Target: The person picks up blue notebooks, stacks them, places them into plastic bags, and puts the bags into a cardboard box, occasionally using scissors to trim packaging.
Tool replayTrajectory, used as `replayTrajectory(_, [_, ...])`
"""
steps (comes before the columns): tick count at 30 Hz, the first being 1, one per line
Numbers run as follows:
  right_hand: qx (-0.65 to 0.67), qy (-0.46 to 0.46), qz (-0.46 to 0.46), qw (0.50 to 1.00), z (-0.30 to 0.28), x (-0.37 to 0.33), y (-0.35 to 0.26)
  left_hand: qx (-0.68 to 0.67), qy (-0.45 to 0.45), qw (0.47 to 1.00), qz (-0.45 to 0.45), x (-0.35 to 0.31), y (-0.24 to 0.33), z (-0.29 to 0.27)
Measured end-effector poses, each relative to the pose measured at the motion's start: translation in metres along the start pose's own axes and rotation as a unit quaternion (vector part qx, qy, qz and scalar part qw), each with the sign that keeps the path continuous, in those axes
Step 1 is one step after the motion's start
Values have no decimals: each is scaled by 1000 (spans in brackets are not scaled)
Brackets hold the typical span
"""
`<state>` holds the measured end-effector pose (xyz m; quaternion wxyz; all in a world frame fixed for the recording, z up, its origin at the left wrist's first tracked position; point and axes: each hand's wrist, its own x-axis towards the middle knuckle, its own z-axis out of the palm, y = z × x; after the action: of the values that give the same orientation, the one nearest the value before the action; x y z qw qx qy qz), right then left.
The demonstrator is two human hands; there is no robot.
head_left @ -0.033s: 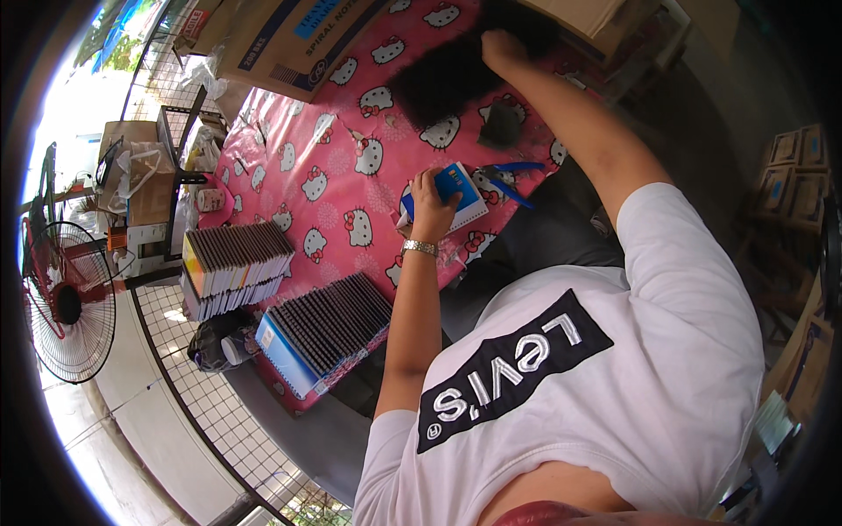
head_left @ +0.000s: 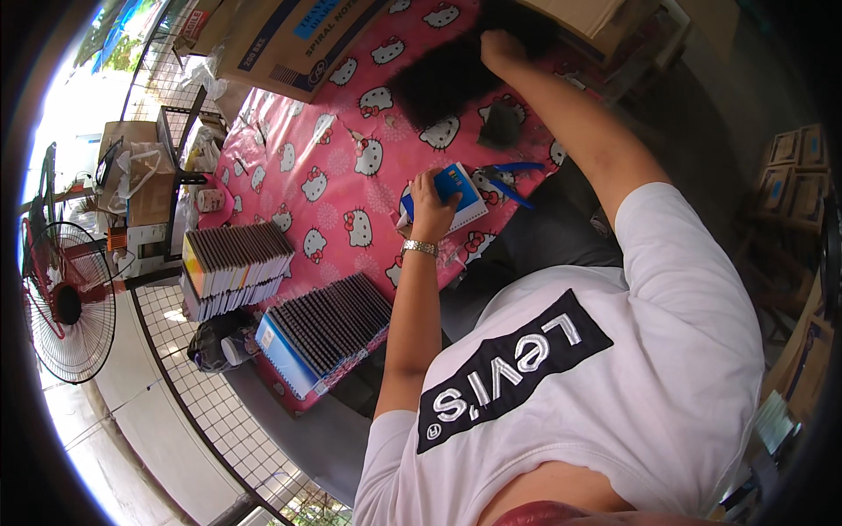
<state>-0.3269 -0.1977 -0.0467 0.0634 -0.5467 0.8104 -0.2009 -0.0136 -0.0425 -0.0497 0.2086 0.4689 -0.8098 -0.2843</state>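
A small blue-and-white notebook (head_left: 465, 195) lies on the pink cartoon-print tablecloth, close to the table's near edge. My left hand (head_left: 431, 209) is closed over its left part, thumb and fingers spanning the blue cover. Blue-handled pliers (head_left: 510, 182) lie against the notebook's right side. Farther up the table, my right arm reaches to a dark, matted black pile (head_left: 447, 88); its separate pieces are too dark to tell. My right hand (head_left: 502, 51) is closed at that pile's upper right, and what its fingers hold is not visible. A small dark object (head_left: 501, 124) sits below the pile.
Spiral notebooks stand in two rows at the left, a nearer row (head_left: 329, 324) and a farther row (head_left: 237, 259). Large cardboard boxes (head_left: 289, 44) rise at the back. A pink container (head_left: 213, 202) is at the left edge, with a fan (head_left: 68, 302) beyond.
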Motion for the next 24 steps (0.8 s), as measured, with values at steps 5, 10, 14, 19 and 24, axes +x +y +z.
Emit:
replayTrajectory(5, [-67,53,-54,995,8,-8,-7,-3,66,997,41,-7,-5,7])
replayTrajectory(10, [-93,57,-88,990,9,-5,-11,-2,77,996,43,-8,-4,7])
replayTrajectory(14, [75,137,-20,988,-3,0,-2,-27,88,995,45,-8,-1,9])
replayTrajectory(19, [383,-124,18,915,-54,-69,-35,-42,99,994,32,-16,-3,8])
replayTrajectory(24, [348,-347,-35,870,-37,-217,-65,-129,96,987,13,-19,-4,3])
